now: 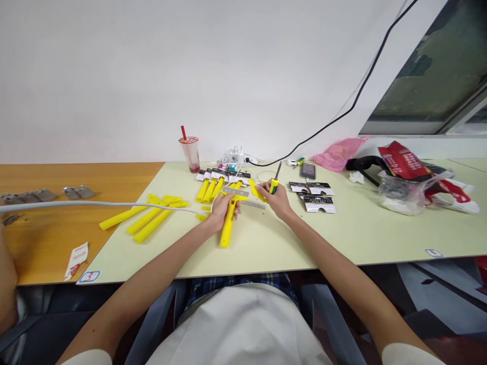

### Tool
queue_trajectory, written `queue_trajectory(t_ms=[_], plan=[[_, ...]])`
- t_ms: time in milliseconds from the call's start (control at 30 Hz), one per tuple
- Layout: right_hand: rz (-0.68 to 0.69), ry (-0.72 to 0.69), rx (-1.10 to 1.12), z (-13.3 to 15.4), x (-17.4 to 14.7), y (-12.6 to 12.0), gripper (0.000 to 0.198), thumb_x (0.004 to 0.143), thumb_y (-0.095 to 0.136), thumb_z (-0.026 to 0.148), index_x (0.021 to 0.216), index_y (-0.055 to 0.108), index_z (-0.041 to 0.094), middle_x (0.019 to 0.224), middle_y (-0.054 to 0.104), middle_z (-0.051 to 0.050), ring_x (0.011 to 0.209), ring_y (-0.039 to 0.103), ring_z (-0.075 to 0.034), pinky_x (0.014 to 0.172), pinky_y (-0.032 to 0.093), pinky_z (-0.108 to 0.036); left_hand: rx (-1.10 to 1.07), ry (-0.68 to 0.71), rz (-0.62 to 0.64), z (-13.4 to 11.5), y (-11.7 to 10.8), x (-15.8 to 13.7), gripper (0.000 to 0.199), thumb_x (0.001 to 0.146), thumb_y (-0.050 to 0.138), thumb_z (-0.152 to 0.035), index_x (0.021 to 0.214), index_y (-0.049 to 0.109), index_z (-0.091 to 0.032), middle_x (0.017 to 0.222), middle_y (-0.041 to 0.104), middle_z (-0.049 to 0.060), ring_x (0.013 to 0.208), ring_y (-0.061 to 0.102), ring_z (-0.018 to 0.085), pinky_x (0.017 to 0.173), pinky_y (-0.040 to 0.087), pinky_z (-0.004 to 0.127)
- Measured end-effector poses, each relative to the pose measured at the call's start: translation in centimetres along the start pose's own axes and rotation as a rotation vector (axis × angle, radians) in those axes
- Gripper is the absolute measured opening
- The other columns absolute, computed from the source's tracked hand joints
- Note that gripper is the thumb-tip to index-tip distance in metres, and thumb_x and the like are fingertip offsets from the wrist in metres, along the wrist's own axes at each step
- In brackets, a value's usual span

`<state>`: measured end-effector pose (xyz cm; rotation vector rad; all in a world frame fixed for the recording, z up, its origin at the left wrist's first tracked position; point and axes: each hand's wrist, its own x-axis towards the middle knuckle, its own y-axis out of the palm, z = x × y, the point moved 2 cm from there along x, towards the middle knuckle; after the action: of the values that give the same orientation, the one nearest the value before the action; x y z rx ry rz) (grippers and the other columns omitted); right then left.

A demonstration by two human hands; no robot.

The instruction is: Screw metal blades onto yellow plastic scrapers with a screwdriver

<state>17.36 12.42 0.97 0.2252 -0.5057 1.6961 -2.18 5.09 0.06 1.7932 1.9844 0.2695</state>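
My left hand (219, 210) is closed around a yellow scraper (227, 229), its handle pointing toward me. A flat metal blade (240, 192) lies across the scraper's head. In my right hand (280, 199) a screwdriver (274, 186) with a yellow and green handle is gripped, its shaft pointing up and away. The fingers of that hand also pinch a small yellow plate (255, 191), held just right of the scraper's head and apart from it. Behind my hands lie several yellow scrapers (209, 190) with black and white cards. Another metal strip (254, 205) rests on the table between my hands.
Several yellow handles (152, 223) lie at left; a white cable (114, 204) crosses them. Black and white cards (318, 204) lie at right. A cup with a straw (190, 154), a power strip (238, 156), a pink bag (338, 154) and plastic bags (403, 197) stand farther back.
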Motion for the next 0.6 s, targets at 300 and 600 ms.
queue_trajectory(t_ms=[300,600], plan=[[0.075,0.147,0.111,0.0,-0.7,1.1,0.069,0.068,0.095,0.070,0.073,0.042,0.026,0.080,0.067,-0.002,0.072,0.053,-0.017,0.065,0.046,-0.032,0.134,-0.112,0.152,1.9,0.8,-1.1,0.028,0.095,0.080,-0.040,0.090,0.061,-0.019,0.069,0.071,0.005,0.045,0.058,0.013,0.037,0.043,0.022],[0.180,0.139,0.020,-0.1,-1.1,1.9,0.065,0.072,0.089,0.073,0.070,0.044,0.025,0.075,0.066,-0.001,0.066,0.048,-0.016,0.061,0.043,-0.032,0.155,-0.093,0.163,2.0,0.8,-1.0,0.026,0.095,0.079,-0.039,0.091,0.063,-0.019,0.071,0.072,0.006,0.049,0.060,0.013,0.041,0.046,0.021]])
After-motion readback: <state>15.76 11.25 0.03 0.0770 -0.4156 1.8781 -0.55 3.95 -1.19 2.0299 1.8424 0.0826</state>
